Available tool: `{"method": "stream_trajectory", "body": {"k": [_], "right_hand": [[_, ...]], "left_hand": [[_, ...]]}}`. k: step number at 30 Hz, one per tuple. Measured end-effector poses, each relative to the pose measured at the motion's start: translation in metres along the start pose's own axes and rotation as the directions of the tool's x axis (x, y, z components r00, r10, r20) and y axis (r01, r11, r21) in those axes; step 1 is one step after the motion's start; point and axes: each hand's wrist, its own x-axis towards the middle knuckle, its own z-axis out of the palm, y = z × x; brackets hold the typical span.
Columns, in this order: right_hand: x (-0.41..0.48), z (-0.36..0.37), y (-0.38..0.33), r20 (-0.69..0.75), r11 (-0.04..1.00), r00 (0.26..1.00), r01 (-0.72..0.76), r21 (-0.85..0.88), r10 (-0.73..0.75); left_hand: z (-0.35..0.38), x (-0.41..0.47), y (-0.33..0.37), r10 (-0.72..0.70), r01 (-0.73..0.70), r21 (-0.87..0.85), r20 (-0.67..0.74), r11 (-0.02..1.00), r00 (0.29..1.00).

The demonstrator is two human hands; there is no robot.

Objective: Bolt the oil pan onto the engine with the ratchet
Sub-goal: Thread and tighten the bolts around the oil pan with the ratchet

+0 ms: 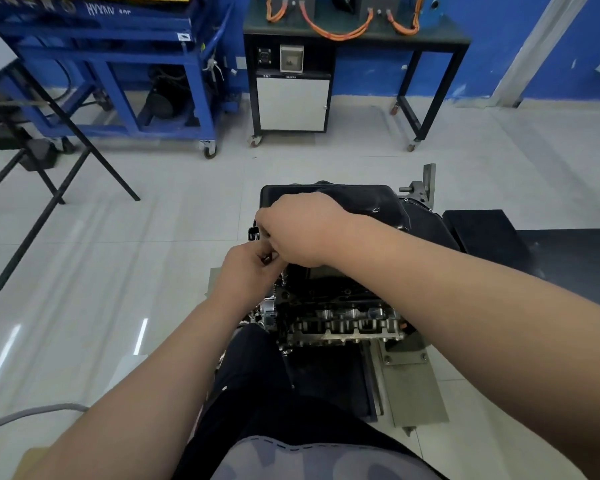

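The black oil pan lies on top of the upturned engine, which sits on a stand in front of me. Both hands meet at the pan's near left edge. My right hand reaches over the pan with its fingers curled down round a small dark metal part, probably the ratchet head, most of it hidden. My left hand comes up from below and pinches the same small part at its fingertips. A short metal socket or extension shows just below the hands.
A blue wheeled cart and a black bench with orange cables stand at the back wall. A black folding frame is on the left. A dark bench lies to the right of the engine. A grey hose crosses the floor.
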Motion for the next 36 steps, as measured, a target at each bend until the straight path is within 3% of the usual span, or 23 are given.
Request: {"method": "stream_trajectory", "body": {"k": [4, 9, 12, 14, 20, 23, 26, 28, 33, 34, 36], "right_hand": [[0.002, 0.004, -0.007, -0.022, 0.996, 0.996, -0.085, -0.016, 0.085], [-0.001, -0.005, 0.015, 0.028, 0.990, 0.999, -0.029, 0.140, 0.025], [-0.008, -0.012, 0.023, -0.013, 0.997, 0.999, -0.044, -0.056, 0.043], [-0.009, -0.012, 0.023, -0.063, 0.976, 0.997, 0.018, -0.217, -0.033], [-0.008, -0.010, 0.032, -0.021, 0.970, 0.980, 0.195, -0.146, -0.200], [-0.011, -0.008, 0.032, -0.077, 0.986, 0.989, 0.118, -0.116, -0.127], [-0.011, -0.003, 0.021, -0.121, 0.991, 0.992, -0.056, -0.123, 0.041], [-0.010, -0.002, 0.018, -0.101, 0.989, 0.992, -0.086, -0.118, 0.074], [-0.005, -0.016, 0.034, -0.026, 0.938, 0.970, 0.228, -0.262, -0.243], [-0.005, -0.017, 0.036, -0.022, 0.927, 0.960, 0.263, -0.266, -0.279], [-0.006, -0.017, 0.035, -0.050, 0.940, 0.967, 0.229, -0.254, -0.249]], "left_hand": [[0.000, 0.005, 0.010, 0.017, -0.001, 0.292, -0.051, 0.956, 0.999], [-0.001, 0.007, 0.012, 0.206, -0.201, 0.468, 0.041, 0.861, 0.978], [-0.003, 0.015, 0.014, 0.224, -0.274, 0.616, 0.159, 0.738, 0.961], [-0.003, 0.019, 0.016, 0.173, -0.273, 0.690, 0.212, 0.670, 0.962], [-0.002, 0.018, 0.021, 0.123, -0.304, 0.693, 0.299, 0.653, 0.946], [-0.005, 0.020, 0.021, 0.098, -0.287, 0.694, 0.300, 0.660, 0.949], [-0.003, 0.016, 0.023, 0.058, -0.180, 0.695, 0.195, 0.696, 0.979], [-0.002, 0.016, 0.025, 0.028, -0.138, 0.697, 0.167, 0.704, 0.986], [-0.001, 0.025, 0.025, 0.129, -0.337, 0.765, 0.320, 0.550, 0.938], [-0.002, 0.026, 0.025, 0.131, -0.363, 0.777, 0.346, 0.515, 0.929], [-0.003, 0.028, 0.025, 0.099, -0.310, 0.784, 0.306, 0.538, 0.947]]}}
